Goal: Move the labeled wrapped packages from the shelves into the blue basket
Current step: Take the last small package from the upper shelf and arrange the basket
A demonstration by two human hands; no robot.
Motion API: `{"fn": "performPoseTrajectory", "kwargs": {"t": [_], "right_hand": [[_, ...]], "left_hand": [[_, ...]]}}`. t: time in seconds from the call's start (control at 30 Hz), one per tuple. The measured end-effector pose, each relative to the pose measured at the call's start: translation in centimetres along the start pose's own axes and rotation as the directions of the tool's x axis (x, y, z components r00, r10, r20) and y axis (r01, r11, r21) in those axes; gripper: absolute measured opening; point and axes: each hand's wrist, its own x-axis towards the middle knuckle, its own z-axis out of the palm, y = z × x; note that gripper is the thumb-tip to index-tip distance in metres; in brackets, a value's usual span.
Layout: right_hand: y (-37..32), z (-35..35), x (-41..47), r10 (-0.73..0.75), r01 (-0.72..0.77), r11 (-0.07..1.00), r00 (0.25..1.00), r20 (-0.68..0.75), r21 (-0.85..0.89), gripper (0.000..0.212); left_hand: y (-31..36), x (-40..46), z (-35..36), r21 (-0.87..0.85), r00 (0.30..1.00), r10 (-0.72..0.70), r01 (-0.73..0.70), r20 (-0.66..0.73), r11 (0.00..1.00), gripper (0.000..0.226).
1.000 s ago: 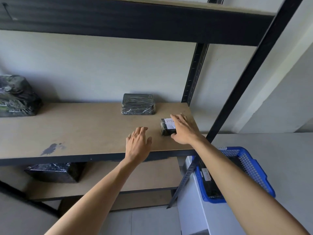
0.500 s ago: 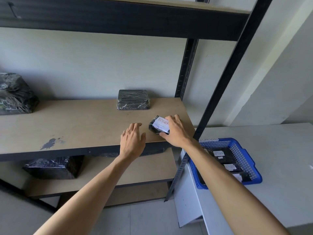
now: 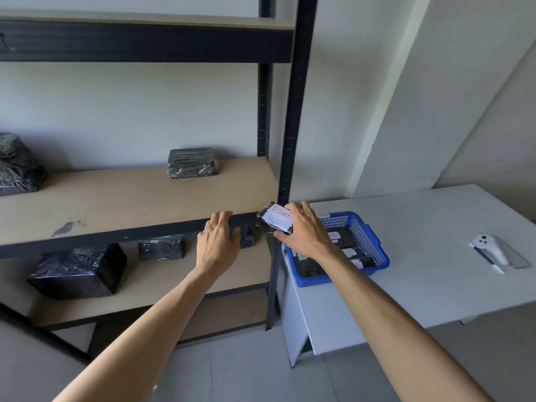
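My right hand [image 3: 304, 232] grips a small black wrapped package [image 3: 272, 220] with a white label reading RETURN, held off the shelf's right front corner, just left of the blue basket [image 3: 374, 242]. The basket stands on the white table and holds several black labeled packages. My left hand [image 3: 216, 242] rests with fingers apart on the front edge of the middle shelf [image 3: 130, 204], holding nothing. An unlabeled-looking black wrapped package [image 3: 193, 163] lies at the back of that shelf.
A large wrapped bundle [image 3: 17, 165] sits at the shelf's left end. The lower shelf carries a big black package [image 3: 78, 269] and a smaller one [image 3: 161, 246]. The black upright post [image 3: 293, 126] stands between shelf and white table [image 3: 435, 256]. A white controller [image 3: 490, 250] lies on the table.
My right hand has lifted the labeled package off the shelf and carried it right, past the shelf's corner toward the basket. My left hand slid back to the shelf's front edge.
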Motion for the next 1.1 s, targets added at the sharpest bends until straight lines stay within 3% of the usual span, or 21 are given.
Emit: {"fn": "performPoseTrajectory", "kwargs": {"t": [0.43,0.8,0.97,1.1], "right_hand": [[11.1,-3.3,-2.0,0.230,-0.226,0.968,0.973,0.027,-0.105,0.069],[18.5,8.0,3.0,0.517,-0.496,0.852,0.848,0.118,-0.169,0.069],[20.6,12.8,3.7,0.619,-0.599,0.785,0.773,0.139,-0.159,0.075],[21.1,14.9,3.5,0.624,-0.599,0.771,0.778,0.071,-0.217,0.075]], "left_hand": [[6.6,-0.9,7.4,-0.117,0.996,0.056,-0.046,0.076,0.992,0.034],[2.9,2.3,23.0,-0.124,0.960,0.043,-0.009,0.277,0.992,0.040],[1.9,1.2,28.7,-0.113,0.970,0.067,-0.042,0.234,0.993,0.050],[2.2,0.5,31.0,-0.111,0.982,0.038,-0.017,0.187,0.994,0.059]]}}
